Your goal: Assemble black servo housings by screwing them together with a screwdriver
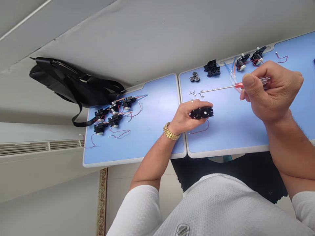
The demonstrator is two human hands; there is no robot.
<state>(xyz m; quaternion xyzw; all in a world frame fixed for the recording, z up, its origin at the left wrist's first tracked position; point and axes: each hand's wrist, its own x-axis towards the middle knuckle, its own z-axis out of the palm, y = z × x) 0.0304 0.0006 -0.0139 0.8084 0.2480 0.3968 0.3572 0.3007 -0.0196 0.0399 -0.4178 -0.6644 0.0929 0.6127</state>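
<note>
My left hand [188, 117] is closed around a small black motor unit [202, 113] with a thin red wire trailing onto the right blue table [221, 141]. A gold watch is on that wrist. My right hand [269, 90] is raised above the table and closed on a screwdriver [221, 88] with a clear red handle; its thin shaft points left, the tip above several tiny screws [197, 94]. The hands are apart, the screwdriver tip a little beyond and above the motor unit.
A black housing [212, 68] and small round gears [194, 77] lie at the far side. Two wired motor units [249, 59] and blue tweezers [231, 70] lie behind my right hand. Several more units [112, 114] sit on the left table [147, 141]. A black bag [73, 85] lies on the floor.
</note>
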